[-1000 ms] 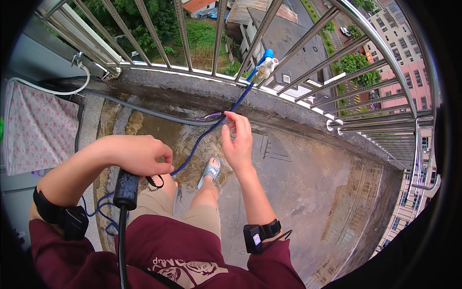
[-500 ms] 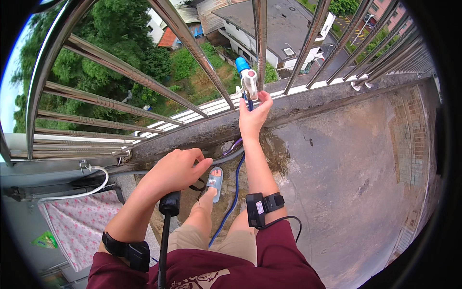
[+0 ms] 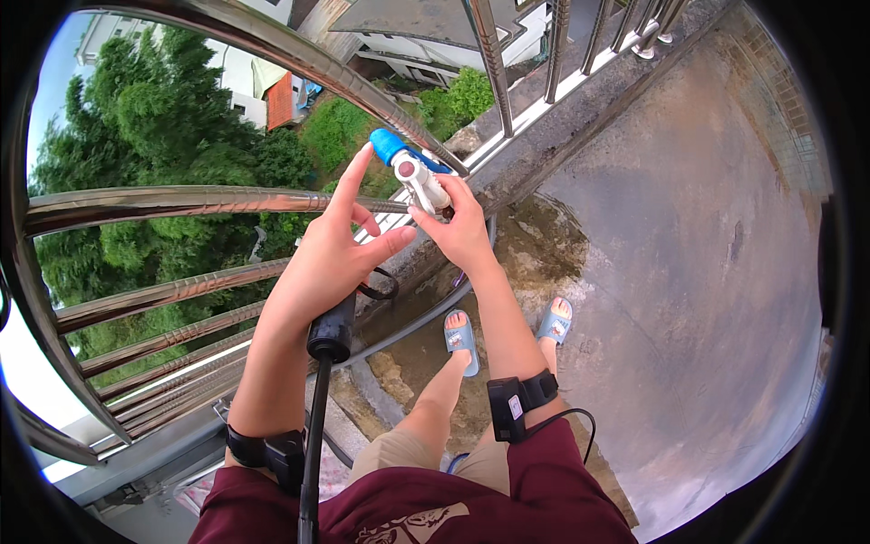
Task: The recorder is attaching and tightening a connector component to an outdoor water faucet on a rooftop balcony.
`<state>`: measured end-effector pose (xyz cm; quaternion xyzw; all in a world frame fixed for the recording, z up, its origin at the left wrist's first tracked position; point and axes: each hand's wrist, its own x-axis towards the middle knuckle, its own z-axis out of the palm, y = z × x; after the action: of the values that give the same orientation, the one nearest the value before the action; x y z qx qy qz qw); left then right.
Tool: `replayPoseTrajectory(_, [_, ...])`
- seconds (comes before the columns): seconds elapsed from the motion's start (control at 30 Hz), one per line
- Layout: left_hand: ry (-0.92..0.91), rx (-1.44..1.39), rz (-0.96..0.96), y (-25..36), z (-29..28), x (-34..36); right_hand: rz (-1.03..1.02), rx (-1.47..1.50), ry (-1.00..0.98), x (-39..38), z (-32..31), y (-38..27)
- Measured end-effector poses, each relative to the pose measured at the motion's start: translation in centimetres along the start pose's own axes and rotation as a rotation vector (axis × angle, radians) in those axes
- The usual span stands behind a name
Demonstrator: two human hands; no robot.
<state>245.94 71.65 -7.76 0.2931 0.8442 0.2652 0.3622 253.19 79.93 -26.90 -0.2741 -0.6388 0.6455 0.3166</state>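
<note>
A white hose spray nozzle (image 3: 430,189) with a blue tip (image 3: 388,145) is tilted up to the left, close to the metal railing. My right hand (image 3: 464,234) is closed around its white grip; part of the grip is hidden by the fingers. Left of the nozzle, my left hand (image 3: 322,254) has its index finger stretched up to the blue tip, apparently touching its edge. The thumb and index finger are spread apart, with nothing held between them. Beneath that wrist is a black cylinder on a thin black pole (image 3: 314,435).
Shiny railing bars (image 3: 163,201) curve along the left and far side, above a low concrete ledge (image 3: 530,161). Beyond are trees and rooftops far below. A grey hose (image 3: 412,325) runs along the wet concrete floor (image 3: 671,272). My feet wear grey-blue slippers (image 3: 464,349).
My view has swung left along the railing. The nozzle is closer to me and tilted leftward. My left hand has risen from lower down to the nozzle's blue tip, its index finger now extended.
</note>
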Motion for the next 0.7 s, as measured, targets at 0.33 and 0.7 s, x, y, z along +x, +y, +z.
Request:
replayPoseTrajectory(0.33, [-0.070,0.107,0.054,1.3,2.0,6.0,-0.022,0.224,-0.287,3.4,-2.0,1.8])
replayPoseTrajectory(0.7, [-0.207,0.261,0.102,2.1,2.6,7.1,0.100,0.486,-0.598,5.7,-5.2,3.5])
